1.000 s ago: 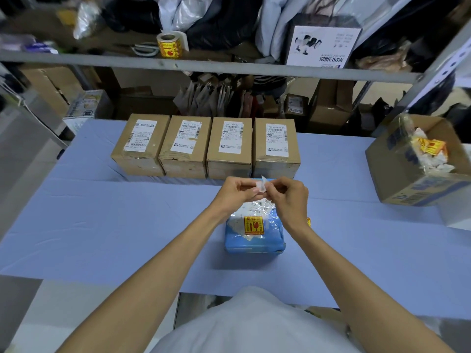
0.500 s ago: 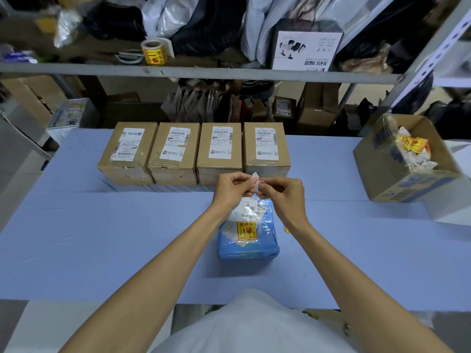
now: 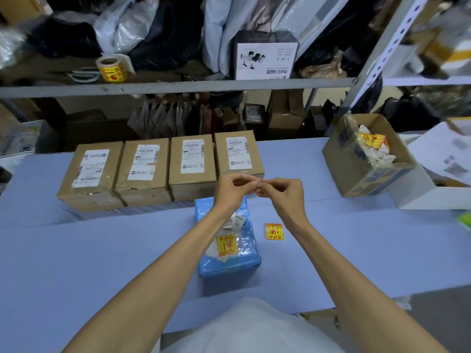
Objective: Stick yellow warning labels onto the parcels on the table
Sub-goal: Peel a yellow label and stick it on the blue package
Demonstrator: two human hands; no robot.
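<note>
Blue table [image 3: 102,250], parcel [image 3: 244,261] beneath left hand [image 3: 233,191] and right hand [image 3: 285,193], both tight on pale scrap [image 3: 258,184].

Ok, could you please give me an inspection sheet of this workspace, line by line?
Surface: blue table, with parcels and one loose yellow label lying on it.
Job's things: four brown parcels in a row, no yellow labels visible on them; blue parcel carrying a stuck yellow label; label roll on the shelf.
Clutter: open carton at right, holding crumpled label scraps.
Hands: left hand and right hand pinch a small pale scrap together above the blue parcel.
Cables: nothing seen.
Surroundings: metal shelf with bags and a white box.
</note>
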